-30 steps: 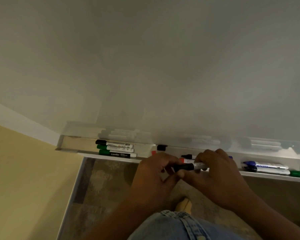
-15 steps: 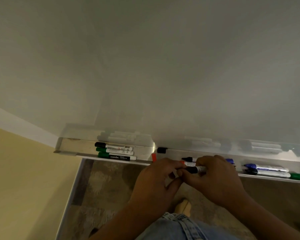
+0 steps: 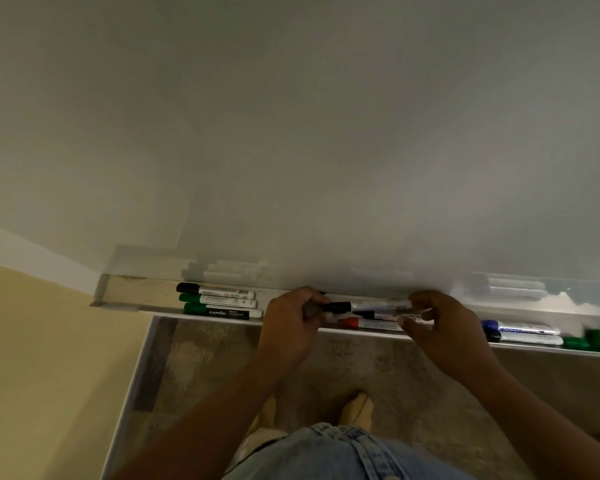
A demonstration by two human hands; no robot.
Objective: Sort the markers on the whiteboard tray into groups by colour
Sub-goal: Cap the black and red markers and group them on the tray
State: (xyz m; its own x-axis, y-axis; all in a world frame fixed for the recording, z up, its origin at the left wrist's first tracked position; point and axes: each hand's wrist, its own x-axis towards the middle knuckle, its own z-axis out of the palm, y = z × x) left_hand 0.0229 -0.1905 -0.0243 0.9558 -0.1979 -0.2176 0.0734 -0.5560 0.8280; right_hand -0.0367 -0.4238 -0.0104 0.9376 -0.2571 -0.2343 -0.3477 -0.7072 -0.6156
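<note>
Currently: black-capped marker held by both hands over mid-tray

**Head view.**

**Step in hand:** moving one marker.
- The left hand (image 3: 291,323) is curled round the cap end of a black-capped marker (image 3: 361,305).
- The right hand (image 3: 444,327) pinches its tail end.
- The marker is held level, just above the middle of the whiteboard tray (image 3: 125,299) and close to the whiteboard (image 3: 291,133).
- Beneath it a red-capped marker (image 3: 364,323) lies in the tray, with a darker one between the two.
- Blur hides whether the right fingers also touch these.

**Progress:** sorting is judged partly done.
- At the left, a black marker (image 3: 215,291) lies against two green markers (image 3: 219,301), so that cluster is mixed.
- At the right, two blue markers (image 3: 520,328) lie together.
- Just beyond them, at the frame edge, are green objects (image 3: 593,341) too smeared to identify.

**Next move (judgement):** carry the held marker left to join the black one. This calls for freeing one hand and keeping the barrel parallel to the tray so that it seats in the channel.

**Obstructions:**
- The green markers take up the front of the left cluster and will probably have to go to the green items at the right.
- The tray lip looks shallow, so a nudged marker could roll off to the floor (image 3: 222,375), where the person's shoes (image 3: 357,407) stand.
</note>
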